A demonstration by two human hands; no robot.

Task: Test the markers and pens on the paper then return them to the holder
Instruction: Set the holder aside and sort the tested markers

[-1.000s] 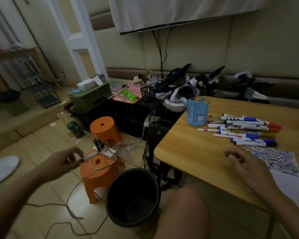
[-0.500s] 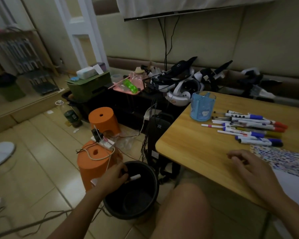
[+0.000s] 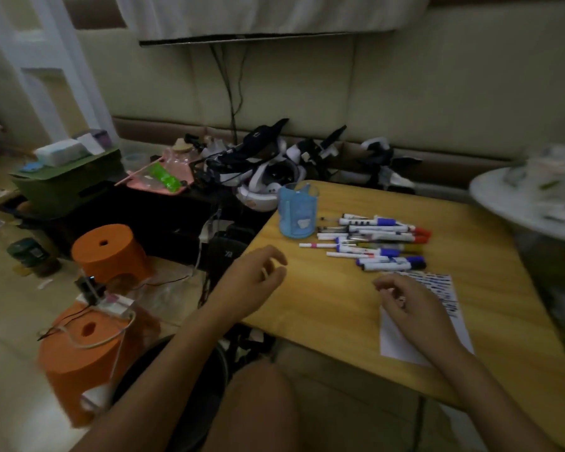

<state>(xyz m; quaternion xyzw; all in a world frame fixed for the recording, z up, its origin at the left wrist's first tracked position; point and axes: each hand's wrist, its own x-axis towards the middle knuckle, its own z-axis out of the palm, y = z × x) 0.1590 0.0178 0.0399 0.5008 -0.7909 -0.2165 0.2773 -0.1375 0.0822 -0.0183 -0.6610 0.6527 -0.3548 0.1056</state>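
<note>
One blue holder (image 3: 298,211), roughly ten markers (image 3: 375,241) right of it, one paper (image 3: 437,308); left hand (image 3: 253,282) and right hand (image 3: 408,305) fingers loosely curled, holding nothing.

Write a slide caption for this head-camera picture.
Empty hands hover near markers lying beside a blue holder and scribbled paper.

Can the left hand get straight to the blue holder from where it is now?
Probably yes. The left hand hovers empty over the table's near-left edge, and the blue holder stands just beyond it with bare tabletop between. The markers lie to the holder's right, off that path.
</note>
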